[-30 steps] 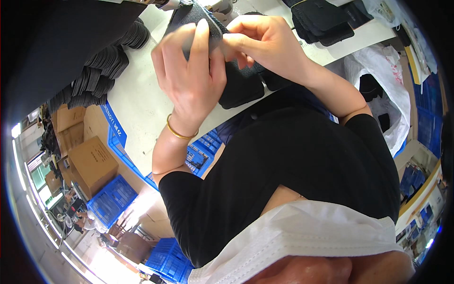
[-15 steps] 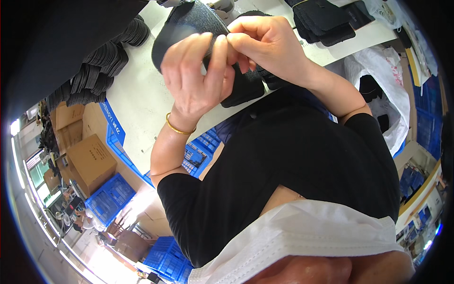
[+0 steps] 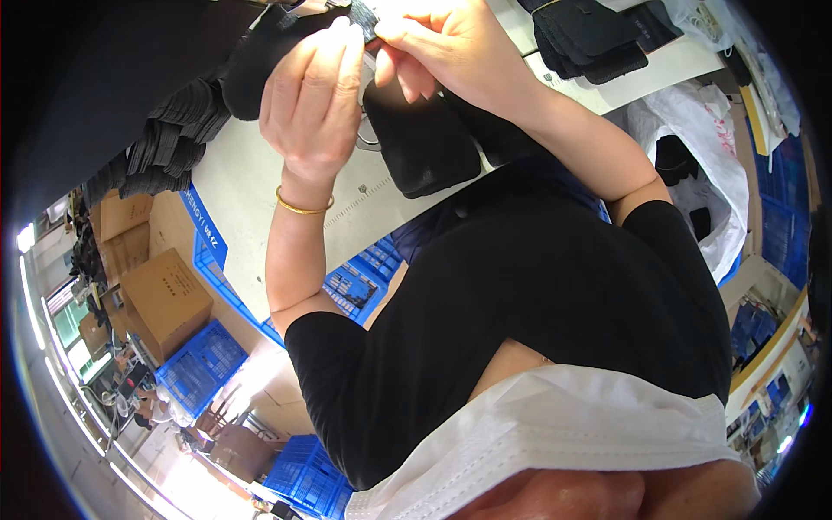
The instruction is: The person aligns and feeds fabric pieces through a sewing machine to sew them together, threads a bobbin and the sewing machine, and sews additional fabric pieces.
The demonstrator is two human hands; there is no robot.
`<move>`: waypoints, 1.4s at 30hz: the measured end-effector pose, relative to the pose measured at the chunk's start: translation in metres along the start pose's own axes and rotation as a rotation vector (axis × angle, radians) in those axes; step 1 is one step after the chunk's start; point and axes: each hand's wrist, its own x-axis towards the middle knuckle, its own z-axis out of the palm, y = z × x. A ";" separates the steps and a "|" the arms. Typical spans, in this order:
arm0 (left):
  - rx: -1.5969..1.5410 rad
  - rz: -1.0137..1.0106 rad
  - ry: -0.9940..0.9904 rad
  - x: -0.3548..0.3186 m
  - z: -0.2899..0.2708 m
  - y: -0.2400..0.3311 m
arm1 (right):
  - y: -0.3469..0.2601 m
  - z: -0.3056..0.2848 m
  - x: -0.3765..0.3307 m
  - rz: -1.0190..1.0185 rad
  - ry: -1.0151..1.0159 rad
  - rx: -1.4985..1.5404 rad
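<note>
Near the top edge, my left hand (image 3: 312, 104) pinches a black fabric piece (image 3: 247, 74), with its fingers pressed together on the piece's edge. Across from it, my right hand (image 3: 455, 56) grips the same piece's edge between thumb and forefinger, its other fingers curled below. The fabric stretches left, behind my left hand, toward a large dark shape at the upper left; part of it is hidden. Below my right hand, a pile of black rounded pieces (image 3: 425, 147) lies on the white tabletop (image 3: 286, 195), close to its near edge.
Stacks of black pieces (image 3: 169, 139) line the table's left side. Another black stack (image 3: 589, 43) lies at the far right. A white plastic bag (image 3: 724, 173) with dark pieces hangs right of the table. Cardboard boxes (image 3: 165, 299) and blue crates (image 3: 204, 364) stand at lower left.
Both hands have moved up and left with the black fabric piece, away from the near table edge. More of the black pile and the tabletop now shows.
</note>
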 end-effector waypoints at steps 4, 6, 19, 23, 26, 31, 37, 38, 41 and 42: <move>0.025 0.002 -0.011 0.009 -0.002 -0.003 | 0.000 0.003 0.001 -0.011 0.019 0.001; 0.042 -0.016 -0.046 0.011 0.000 -0.005 | 0.000 0.001 0.000 0.016 0.025 0.021; 0.084 -0.030 -0.037 0.012 0.003 -0.010 | 0.001 0.000 -0.005 0.065 -0.028 0.029; 0.098 -0.068 -0.063 0.012 0.007 0.000 | 0.005 -0.002 -0.006 0.088 -0.011 0.006; 0.132 -0.092 -0.077 0.015 0.006 0.002 | 0.004 -0.001 -0.006 0.114 -0.019 0.020; 0.143 -0.084 -0.086 0.018 0.001 0.003 | 0.003 0.000 -0.006 0.133 -0.034 0.010; 0.141 -0.139 -0.145 0.016 0.004 0.005 | 0.005 -0.005 -0.007 0.186 -0.040 0.007; 0.102 -0.144 -0.108 0.014 0.006 0.003 | 0.006 -0.008 -0.007 0.237 -0.060 0.003; 0.117 -0.134 -0.151 0.005 -0.012 -0.013 | 0.017 -0.013 -0.013 0.059 -0.080 -0.033; 0.138 -0.097 -0.198 -0.005 -0.015 -0.026 | 0.020 -0.015 -0.012 0.057 -0.082 -0.034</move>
